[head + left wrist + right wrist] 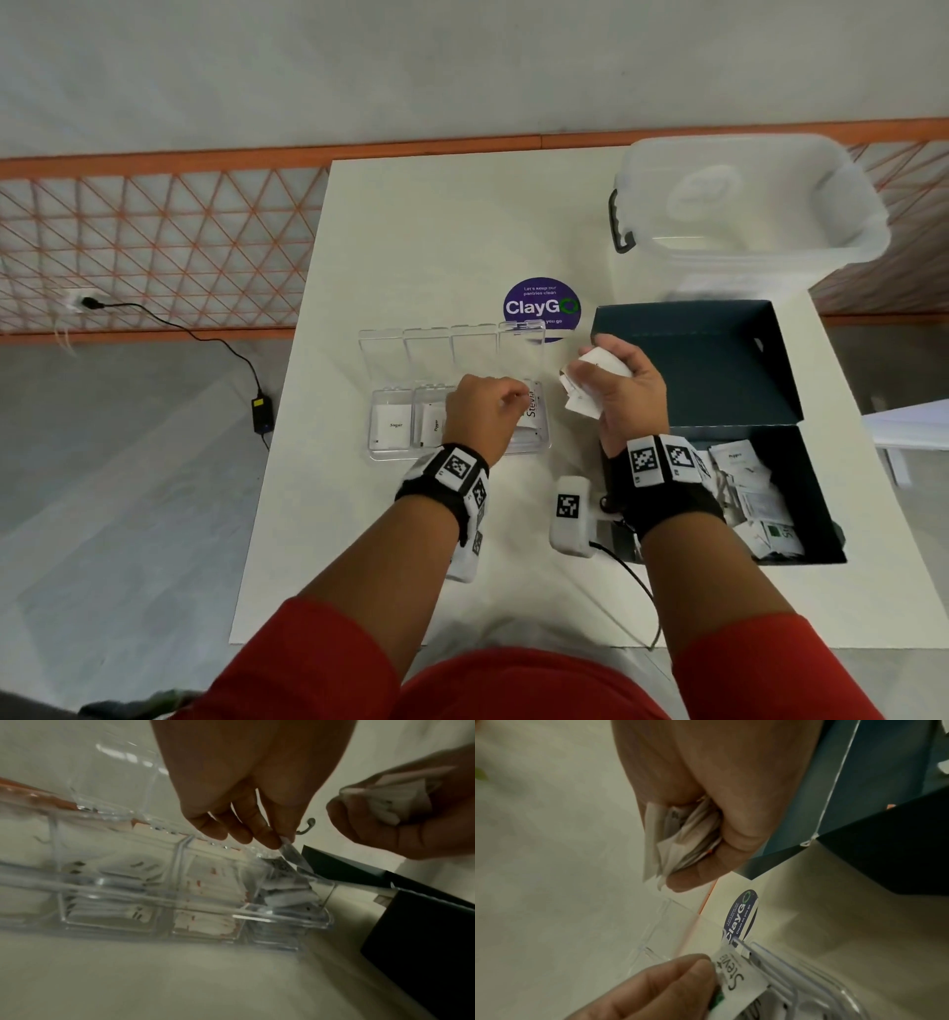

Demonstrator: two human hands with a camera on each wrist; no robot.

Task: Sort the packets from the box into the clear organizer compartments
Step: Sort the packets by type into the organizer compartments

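Where two forearms in red sleeves (328, 663) reach out over a white table (411, 231), each wrist wears a black band carrying square black-and-white marker tags (457, 466). The left hand (482, 411) pinches one white packet printed "Stevia" (531, 404) between thumb and fingertips (267, 839), fingers drawn in close, and holds it tilted at the rightmost compartment of a clear organizer (382, 452), over packets already lying there. The leftmost compartment holds a packet labelled "Sugar" (394, 422), and the next holds one labelled "Pepper" (434, 424). The organizer's hinged clear lids (452, 349) stand open behind the compartments. Just right of it, the right hand (624, 395) is curled tightly round a crumpled bunch of white packets (590, 380); their print cannot be read. Beside that wrist sits an open dark box (816, 493) with more white packets (755, 503) heaped inside, its lid flap (719, 360) raised. Farther back, a round purple sticker (542, 303) reads "Let's keep our pantries clean, ClayGo". Beyond it stands a frosted plastic tub (744, 205) with a dark latch.
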